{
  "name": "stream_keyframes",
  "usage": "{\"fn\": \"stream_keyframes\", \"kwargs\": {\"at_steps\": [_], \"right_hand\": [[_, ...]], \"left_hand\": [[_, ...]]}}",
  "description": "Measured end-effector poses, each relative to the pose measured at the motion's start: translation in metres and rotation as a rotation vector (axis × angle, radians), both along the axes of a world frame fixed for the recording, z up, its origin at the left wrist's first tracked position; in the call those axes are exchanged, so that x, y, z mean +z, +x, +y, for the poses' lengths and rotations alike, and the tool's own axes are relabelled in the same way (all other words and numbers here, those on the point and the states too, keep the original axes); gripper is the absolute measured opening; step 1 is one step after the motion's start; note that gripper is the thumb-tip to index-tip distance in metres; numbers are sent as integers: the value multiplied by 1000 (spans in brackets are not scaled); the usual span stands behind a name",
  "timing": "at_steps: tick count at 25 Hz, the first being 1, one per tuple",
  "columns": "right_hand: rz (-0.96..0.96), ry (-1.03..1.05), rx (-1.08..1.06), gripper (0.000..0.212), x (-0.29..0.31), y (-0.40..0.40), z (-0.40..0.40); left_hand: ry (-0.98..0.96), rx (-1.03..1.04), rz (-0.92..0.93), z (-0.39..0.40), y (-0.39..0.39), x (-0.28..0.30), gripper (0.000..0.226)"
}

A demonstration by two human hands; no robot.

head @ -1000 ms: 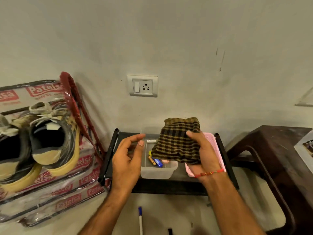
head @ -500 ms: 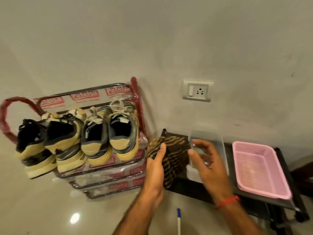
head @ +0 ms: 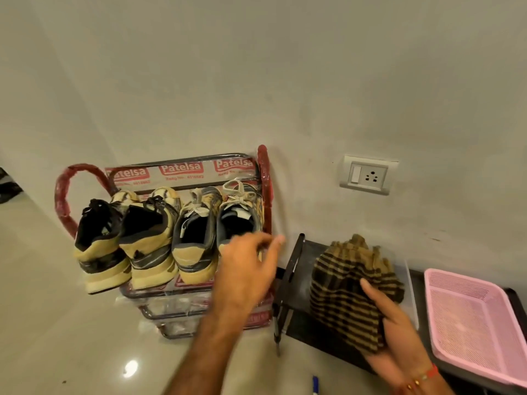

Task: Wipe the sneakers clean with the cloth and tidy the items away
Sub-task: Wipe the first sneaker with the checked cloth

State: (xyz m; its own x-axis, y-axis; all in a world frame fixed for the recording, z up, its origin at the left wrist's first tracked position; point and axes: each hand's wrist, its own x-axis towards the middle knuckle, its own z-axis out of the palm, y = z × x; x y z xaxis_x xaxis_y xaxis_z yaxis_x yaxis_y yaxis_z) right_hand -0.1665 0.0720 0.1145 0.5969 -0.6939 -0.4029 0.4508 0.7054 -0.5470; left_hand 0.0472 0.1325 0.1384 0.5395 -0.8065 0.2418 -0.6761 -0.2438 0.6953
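From my feed, the striped cloth [head: 346,283] is bunched up in the right hand [head: 395,334], thumb over the top and fingers curled under, held above the black rack [head: 299,295] on the right. It's a brown and black checked rag, draped over the palm.

The sneakers [head: 171,238] sit in a row of four on the top tier of the plastic-wrapped shoe rack [head: 182,169] against the wall, heels toward me. Two black and tan ones on the left, two grey and tan with white laces on the right.

The left hand [head: 245,269] is out in front of the rightmost sneaker, holding nothing, fingers loosely spread and a bit blurry. Can't tell if it's actually touching the heel or just right in front of it.

Further out: a pink basket [head: 473,323] on the black rack right of the cloth, a wall socket [head: 368,174] above, and a blue pen [head: 315,384] tip on the floor at the bottom edge.
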Motion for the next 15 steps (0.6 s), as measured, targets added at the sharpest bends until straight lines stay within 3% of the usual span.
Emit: {"fn": "stream_keyframes", "kwargs": {"at_steps": [2,5,7,11,15], "right_hand": [[10,-36,-48,35,0,-5,-3],[-1,-49,-38,32,2,-6,0],[-6,-41,-38,29,5,-6,4],[15,-55,-31,34,4,-11,7],[-2,-46,-26,33,6,-25,7]], "left_hand": [[61,107,-238,-12,36,15,46],[645,196,-400,-42,52,30,61],[802,148,-440,-60,53,22,61],[648,95,-160,-71,70,8,46],[238,251,119,-50,68,45,38]]}}
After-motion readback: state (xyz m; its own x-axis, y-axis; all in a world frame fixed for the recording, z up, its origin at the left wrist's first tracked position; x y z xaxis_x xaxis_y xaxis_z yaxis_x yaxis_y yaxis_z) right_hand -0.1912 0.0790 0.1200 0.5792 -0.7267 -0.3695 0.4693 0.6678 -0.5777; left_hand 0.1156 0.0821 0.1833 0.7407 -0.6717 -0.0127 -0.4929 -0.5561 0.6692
